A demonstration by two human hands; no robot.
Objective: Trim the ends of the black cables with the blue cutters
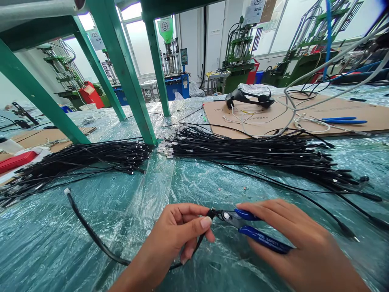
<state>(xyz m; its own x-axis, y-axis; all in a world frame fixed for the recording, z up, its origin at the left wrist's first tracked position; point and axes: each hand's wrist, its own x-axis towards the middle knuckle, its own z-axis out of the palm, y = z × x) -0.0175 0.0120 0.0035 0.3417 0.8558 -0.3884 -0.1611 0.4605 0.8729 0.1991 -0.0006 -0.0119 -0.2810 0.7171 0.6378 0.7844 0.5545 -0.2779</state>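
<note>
My left hand (179, 233) pinches one end of a black cable (100, 246) between thumb and forefinger. The cable curves below that hand and out to the left, where its other end, a small light connector (67, 190), lies on the plastic film. Blue-handled cutters (264, 239) are held in my right hand (291, 235), with the handles somewhat spread. Their jaws meet the cable end right at my left fingertips; whether they are closed on it is too small to tell.
Behind the hands lie a large bundle of black cables (243, 152) and another bundle (82, 160) at the left. Green metal posts (124, 73) rise from the film-covered table (146, 251). Cardboard (334, 109) at the back right bears a black headset (249, 98) and blue-handled pliers (345, 121).
</note>
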